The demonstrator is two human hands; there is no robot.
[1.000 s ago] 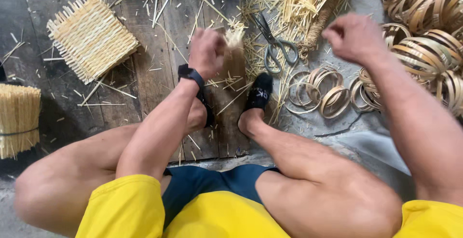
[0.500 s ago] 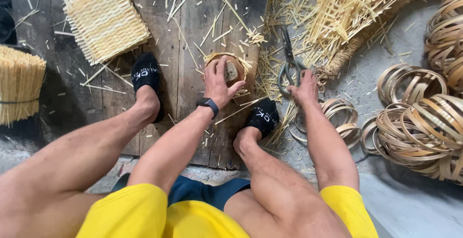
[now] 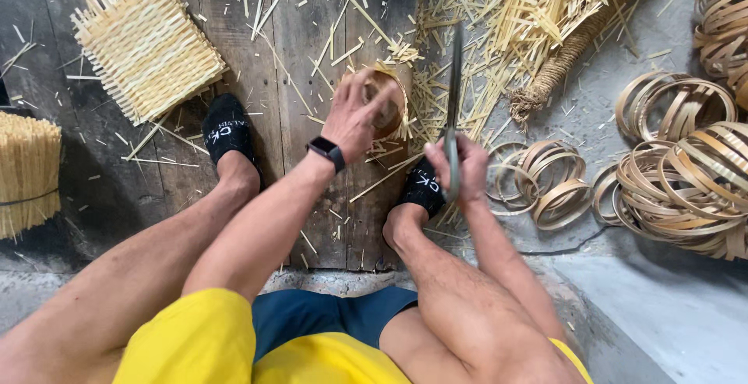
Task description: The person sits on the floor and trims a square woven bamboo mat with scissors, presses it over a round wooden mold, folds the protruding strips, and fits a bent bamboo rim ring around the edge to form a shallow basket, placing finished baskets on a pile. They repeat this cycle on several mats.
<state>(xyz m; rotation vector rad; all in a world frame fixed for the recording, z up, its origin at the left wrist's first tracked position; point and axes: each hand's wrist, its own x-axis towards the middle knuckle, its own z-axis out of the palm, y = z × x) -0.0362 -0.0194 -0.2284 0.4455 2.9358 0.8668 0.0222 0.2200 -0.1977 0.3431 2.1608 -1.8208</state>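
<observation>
My left hand (image 3: 354,115), with a dark watch on its wrist, grips a small round woven bamboo basket (image 3: 389,96) and holds it above the wooden boards. My right hand (image 3: 461,167) is closed around the handles of a pair of scissors (image 3: 452,107), whose blades point up and away from me, just right of the basket. The basket is motion-blurred, with loose strip ends sticking out of its rim. My two feet in black socks rest on the boards below the hands.
A flat woven bamboo mat (image 3: 144,45) lies at upper left and a bundle of sticks (image 3: 27,170) at the left edge. Loose bamboo strips (image 3: 538,2) litter the top. Bamboo hoops (image 3: 686,174) are piled at right on grey concrete.
My right hand has picked the scissors up off the floor and raised them upright. My left hand has lifted the small basket slightly and turned it.
</observation>
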